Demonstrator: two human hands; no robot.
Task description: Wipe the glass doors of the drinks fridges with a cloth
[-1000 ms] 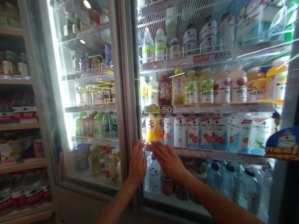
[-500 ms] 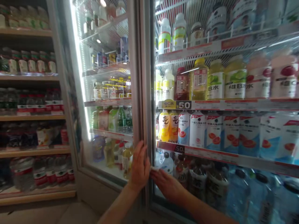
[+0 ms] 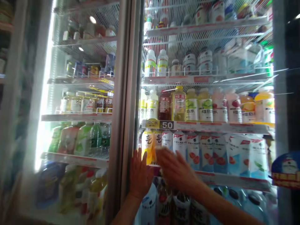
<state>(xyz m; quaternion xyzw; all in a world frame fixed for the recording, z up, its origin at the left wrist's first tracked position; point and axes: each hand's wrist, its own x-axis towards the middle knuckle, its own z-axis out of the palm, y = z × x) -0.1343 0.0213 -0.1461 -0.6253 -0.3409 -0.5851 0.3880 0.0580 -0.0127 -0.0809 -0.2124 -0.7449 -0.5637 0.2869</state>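
Note:
My left hand (image 3: 140, 176) is raised at the left side of the right-hand glass door, beside the metal door frame (image 3: 126, 125). Its fingers are spread and point upward, with nothing held. To its right, my right hand (image 3: 178, 172) is stretched out in front of the same door, smeared by motion. A pale patch shows at its fingertips, but I cannot make out whether it is a held thing. Behind the hands stand yellow bottles (image 3: 147, 143) and white-and-blue cartons (image 3: 193, 150) inside the lit cooler.
Another cooler door (image 3: 77, 134) with shelved drinks stands on the left. Bottles with white labels (image 3: 191, 107) line the shelf above a 5.0 price tag (image 3: 167, 125). A blue sign (image 3: 287, 168) juts in at the right. Large bottles (image 3: 255, 200) fill the lowest shelf.
My view has swung right and upward. My left hand has moved from the frame between the doors onto the right door's side. My right hand has moved up and right along the glass.

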